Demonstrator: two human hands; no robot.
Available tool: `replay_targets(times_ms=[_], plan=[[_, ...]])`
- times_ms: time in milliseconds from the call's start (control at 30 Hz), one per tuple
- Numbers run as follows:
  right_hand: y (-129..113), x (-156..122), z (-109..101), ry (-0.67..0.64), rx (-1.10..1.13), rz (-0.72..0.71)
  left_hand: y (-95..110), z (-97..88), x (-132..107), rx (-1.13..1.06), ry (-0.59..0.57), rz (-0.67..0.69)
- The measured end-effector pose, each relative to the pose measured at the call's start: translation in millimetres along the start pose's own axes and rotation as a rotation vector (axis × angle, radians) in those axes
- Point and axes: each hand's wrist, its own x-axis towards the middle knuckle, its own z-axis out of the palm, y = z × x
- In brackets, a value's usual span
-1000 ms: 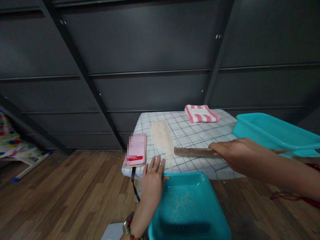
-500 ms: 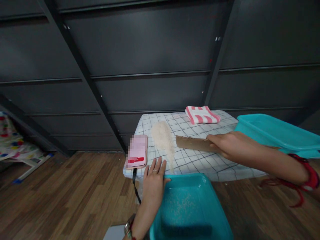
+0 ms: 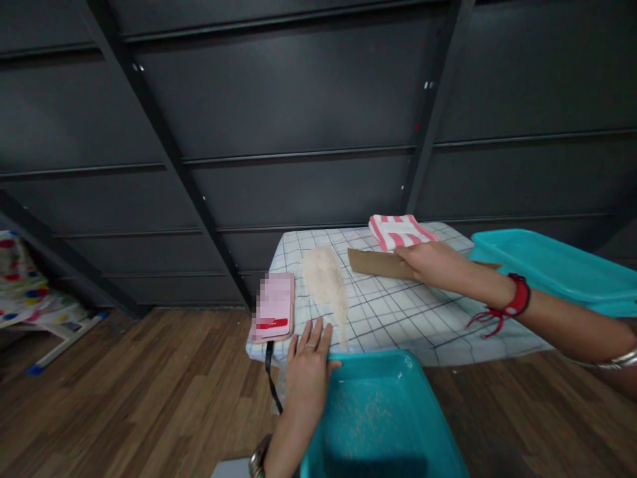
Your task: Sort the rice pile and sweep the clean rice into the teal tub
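My right hand [image 3: 430, 262] is closed round a strip of brown cardboard [image 3: 375, 262], held over the right half of the cloth. To the left of its free end lies a pile of white rice-like grains [image 3: 323, 275], with a thin tail running toward the table's front edge. My left hand [image 3: 308, 362] lies with fingers stretched out over the front edge, its thumb at the rim of a teal tray [image 3: 371, 358]. Scattered grains show in that tray, just below the table edge. The tray's near end is cut off by the frame.
A checked cloth [image 3: 388, 325] covers the table. On it are a pink phone-like object [image 3: 276, 309] at the left and a folded pink-striped towel [image 3: 401, 231] at the back. A second teal tray [image 3: 552, 265] stands at the right. Dark panels [image 3: 298, 93] rise behind the table.
My right hand has moved away from me and slightly left with the cardboard, toward the towel. My left hand, the grain pile and the trays look the same.
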Motion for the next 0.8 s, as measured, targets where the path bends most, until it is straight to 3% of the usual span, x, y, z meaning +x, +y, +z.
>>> replay_targets(times_ms=[167,367,467,667,800], plan=[[6,-6,-3,0.006,0.054,-0.042,1,-1.8,0,-0.013,-0.008,-0.006],[7,11,-4,0.011,-0.004,0.052,3,-2.9,1,-0.007,-0.022,-0.015],[4,17,1,-0.015,0.039,0.007,1,-1.3,1,0.003,-0.005,0.0],[7,2,-5,-0.022,0.102,-0.066,0,0.4,1,0.004,0.004,0.002],[14,14,-10,0.016,0.07,0.014,2,-1.2,1,-0.01,0.001,-0.006]])
